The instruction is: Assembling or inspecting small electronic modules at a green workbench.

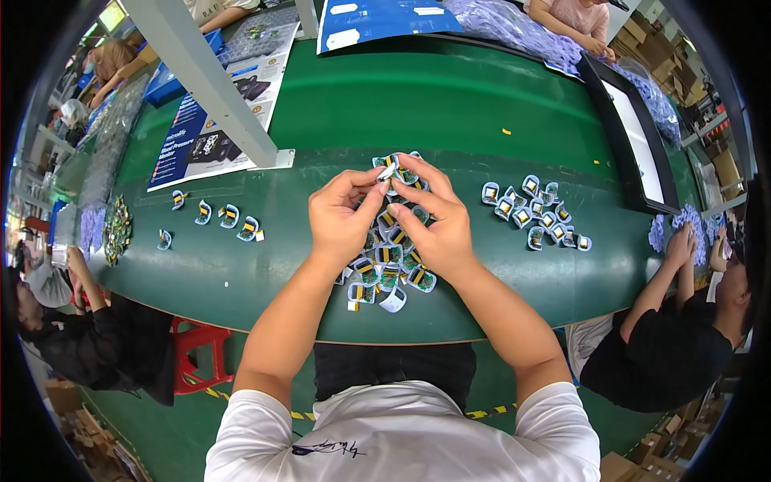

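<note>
Green tabletop (385,112) spread across the workshop. Fingertips of the left hand (341,213) and right hand (442,225) pinched a small pale piece (389,172) over heaped casings (393,301) holding green circuit boards (390,278); more casings flanked them, a blue bin (165,90) farther left.

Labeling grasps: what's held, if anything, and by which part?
A small white piece, seemingly pinched near its edge by the left hand; the right hand is at it too, exact contact unclear.
</note>
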Demonstrator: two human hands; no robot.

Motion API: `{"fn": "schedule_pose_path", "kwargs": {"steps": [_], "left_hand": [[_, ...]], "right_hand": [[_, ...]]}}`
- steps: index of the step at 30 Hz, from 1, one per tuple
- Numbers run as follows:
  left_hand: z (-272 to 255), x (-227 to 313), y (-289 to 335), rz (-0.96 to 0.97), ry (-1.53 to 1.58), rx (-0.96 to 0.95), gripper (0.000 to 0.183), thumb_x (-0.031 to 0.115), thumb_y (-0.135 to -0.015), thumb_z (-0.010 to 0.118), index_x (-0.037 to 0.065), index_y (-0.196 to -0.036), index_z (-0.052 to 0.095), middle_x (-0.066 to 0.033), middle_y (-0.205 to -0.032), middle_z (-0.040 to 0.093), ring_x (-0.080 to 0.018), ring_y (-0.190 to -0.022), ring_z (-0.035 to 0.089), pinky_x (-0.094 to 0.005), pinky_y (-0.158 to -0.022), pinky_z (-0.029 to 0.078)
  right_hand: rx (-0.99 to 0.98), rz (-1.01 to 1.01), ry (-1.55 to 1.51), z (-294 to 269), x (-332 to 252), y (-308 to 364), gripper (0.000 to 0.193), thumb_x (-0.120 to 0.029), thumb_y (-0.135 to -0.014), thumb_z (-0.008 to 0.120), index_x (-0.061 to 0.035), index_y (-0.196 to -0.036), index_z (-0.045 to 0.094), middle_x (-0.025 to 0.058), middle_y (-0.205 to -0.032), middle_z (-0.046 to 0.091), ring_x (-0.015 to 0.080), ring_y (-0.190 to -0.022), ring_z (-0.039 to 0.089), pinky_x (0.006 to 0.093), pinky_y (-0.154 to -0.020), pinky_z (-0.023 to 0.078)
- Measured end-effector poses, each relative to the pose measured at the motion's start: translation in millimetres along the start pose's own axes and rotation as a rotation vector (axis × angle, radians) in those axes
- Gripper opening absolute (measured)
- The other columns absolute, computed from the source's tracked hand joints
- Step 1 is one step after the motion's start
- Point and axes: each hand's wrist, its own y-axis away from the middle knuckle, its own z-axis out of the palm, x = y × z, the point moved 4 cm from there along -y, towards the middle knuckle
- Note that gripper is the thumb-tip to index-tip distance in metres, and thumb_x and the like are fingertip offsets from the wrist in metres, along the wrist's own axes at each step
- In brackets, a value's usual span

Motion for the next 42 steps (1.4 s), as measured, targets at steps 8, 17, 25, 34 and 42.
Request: {"fn": "schedule_pose_path", "kwargs": {"steps": [8, 17, 25, 34, 42], "left_hand": [[-1, 3, 1, -0.048, 0.082, 0.044, 0.022, -0.006, -0.097, 0.072, -0.007, -0.119, 0.071, -0.012, -0.111, 0.076, -0.0135, -0.1, 0.073, -0.0264, -0.09, 0.059], [4, 1, 0, -0.053, -0.019, -0.102, 0.036, -0.005, -0.096, 0.072, -0.004, -0.132, 0.067, -0.0111, -0.112, 0.076, -0.014, -0.103, 0.072, -0.0274, -0.09, 0.058], [10, -4, 3, -0.144, -0.032, -0.25, 0.051, -0.005, -0.097, 0.069, -0.001, -0.146, 0.056, -0.0164, -0.121, 0.074, -0.0186, -0.106, 0.074, -0.03, -0.091, 0.059], [0, 4, -3, -0.017, -0.308, -0.17, 0.032, 0.0, -0.097, 0.072, -0.006, -0.128, 0.069, -0.0157, -0.114, 0.078, -0.0181, -0.098, 0.076, -0.0318, -0.092, 0.059], [-2, -5, -3, -0.058, -0.339, -0.225, 0.031, 0.003, -0.102, 0.066, -0.009, -0.13, 0.066, -0.0178, -0.116, 0.076, -0.0196, -0.099, 0.074, -0.0322, -0.093, 0.058]], "right_hand": [[0.001, 0.169, -0.385, -4, 9, -5, 0.046, 0.002, -0.093, 0.071, -0.0006, -0.139, 0.066, 0.0174, -0.153, 0.056, 0.0286, -0.144, 0.051, 0.0419, -0.121, 0.038], [0.061, 0.012, -0.018, -18, 6, -8, 0.043, 0.0, -0.093, 0.073, 0.0, -0.135, 0.066, 0.0181, -0.134, 0.067, 0.0279, -0.124, 0.066, 0.0379, -0.106, 0.051], [-0.181, -0.043, 0.265, -57, 20, -23, 0.018, -0.021, -0.092, 0.078, -0.0065, -0.1, 0.071, 0.0079, -0.109, 0.076, 0.0289, -0.108, 0.069, 0.0429, -0.103, 0.047], [-0.243, 0.204, 0.778, -94, 54, -15, 0.017, -0.019, -0.091, 0.074, -0.0056, -0.1, 0.072, 0.013, -0.133, 0.066, 0.0335, -0.132, 0.055, 0.06, -0.122, 0.031], [-0.292, 0.151, 1.098, -60, 60, -3, 0.054, -0.046, -0.104, 0.057, -0.0054, -0.138, 0.066, 0.0149, -0.151, 0.055, 0.0354, -0.147, 0.043, 0.0628, -0.123, 0.028]]}}
